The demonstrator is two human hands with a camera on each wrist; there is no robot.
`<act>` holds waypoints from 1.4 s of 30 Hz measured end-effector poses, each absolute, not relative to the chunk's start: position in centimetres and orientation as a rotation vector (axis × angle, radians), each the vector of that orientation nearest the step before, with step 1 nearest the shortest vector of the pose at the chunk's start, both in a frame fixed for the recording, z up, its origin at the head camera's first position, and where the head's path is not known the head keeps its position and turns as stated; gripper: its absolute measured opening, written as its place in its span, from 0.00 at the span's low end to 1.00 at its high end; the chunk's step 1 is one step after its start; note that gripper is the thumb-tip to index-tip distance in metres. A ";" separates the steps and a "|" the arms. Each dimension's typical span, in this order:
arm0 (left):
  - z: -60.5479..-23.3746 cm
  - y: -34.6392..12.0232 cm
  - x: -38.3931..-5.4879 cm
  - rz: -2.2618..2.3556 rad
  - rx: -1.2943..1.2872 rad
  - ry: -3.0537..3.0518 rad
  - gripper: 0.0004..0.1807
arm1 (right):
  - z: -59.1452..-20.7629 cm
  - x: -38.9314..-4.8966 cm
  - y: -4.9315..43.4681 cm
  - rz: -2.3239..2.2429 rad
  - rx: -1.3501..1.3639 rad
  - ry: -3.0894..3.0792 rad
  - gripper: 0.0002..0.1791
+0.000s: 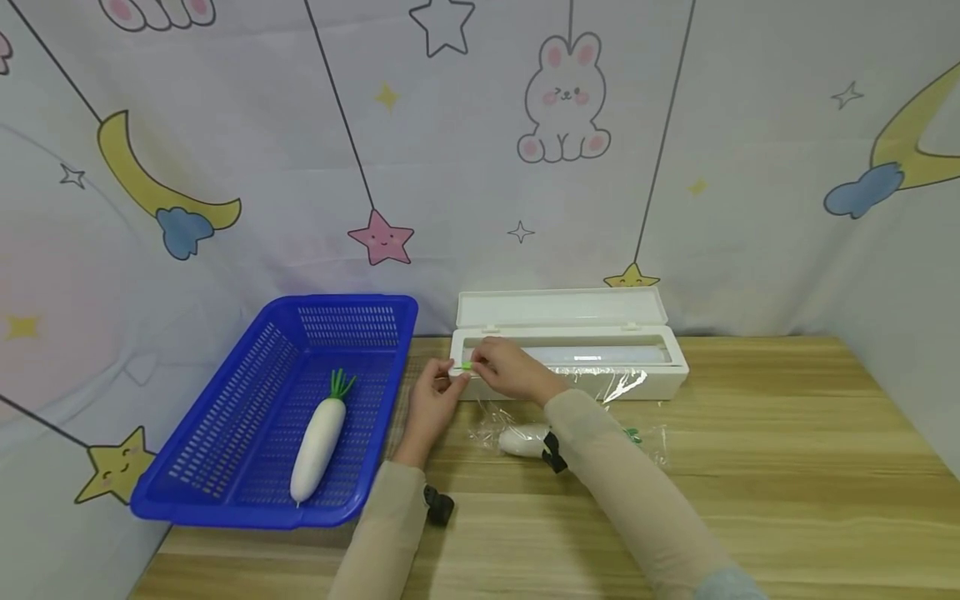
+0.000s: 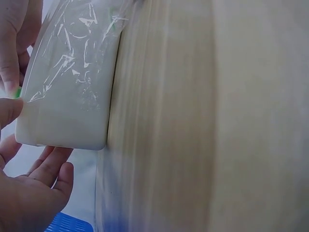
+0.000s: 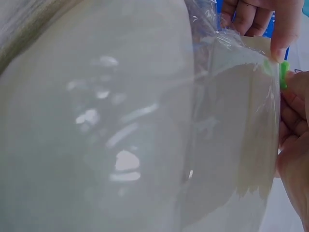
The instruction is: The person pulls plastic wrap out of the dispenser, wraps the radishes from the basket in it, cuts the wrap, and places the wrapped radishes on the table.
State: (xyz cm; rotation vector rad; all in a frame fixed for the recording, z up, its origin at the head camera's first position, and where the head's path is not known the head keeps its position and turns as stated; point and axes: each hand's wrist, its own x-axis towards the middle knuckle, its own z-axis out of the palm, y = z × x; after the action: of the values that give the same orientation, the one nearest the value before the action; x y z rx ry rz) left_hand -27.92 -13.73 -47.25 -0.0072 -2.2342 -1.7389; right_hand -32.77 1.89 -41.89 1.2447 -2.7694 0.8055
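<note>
A white cling film box (image 1: 570,385) with its lid (image 1: 562,308) raised stands at the back of the table, a roll of film (image 1: 615,355) inside. At its left end, my left hand (image 1: 431,404) grips the corner, thumb on the front edge. My right hand (image 1: 513,371) pinches a small green slider (image 3: 284,75) on the front edge, close to the left thumb. Clear film (image 2: 72,53) hangs over the box's front. Before the box lies a white radish (image 1: 522,440) with film around it, partly hidden by the right forearm.
A blue plastic basket (image 1: 401,375) stands on the left, holding another white radish (image 1: 318,450) with green stalks. The wooden table (image 1: 810,467) extends to the right. A patterned cloth (image 1: 480,167) hangs behind everything.
</note>
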 end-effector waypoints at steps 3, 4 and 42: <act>-47.4 -13.8 -28.0 -1.747 -0.013 -2.239 0.13 | -42.0 -32.8 2.6 0.821 1.216 -2.784 0.09; -47.5 -13.8 -28.0 -1.744 -0.012 -2.243 0.13 | -42.0 -32.8 2.9 0.825 1.207 -2.783 0.08; -47.4 -13.8 -28.1 -1.723 0.038 -2.235 0.13 | -42.7 -31.9 16.3 0.544 1.082 -2.611 0.05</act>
State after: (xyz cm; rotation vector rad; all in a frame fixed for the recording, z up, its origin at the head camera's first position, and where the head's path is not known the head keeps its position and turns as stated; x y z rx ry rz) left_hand -28.12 -13.80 -47.41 0.0384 -2.2354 -1.7225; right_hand -31.92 16.31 -42.75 1.0821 -2.6107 0.5436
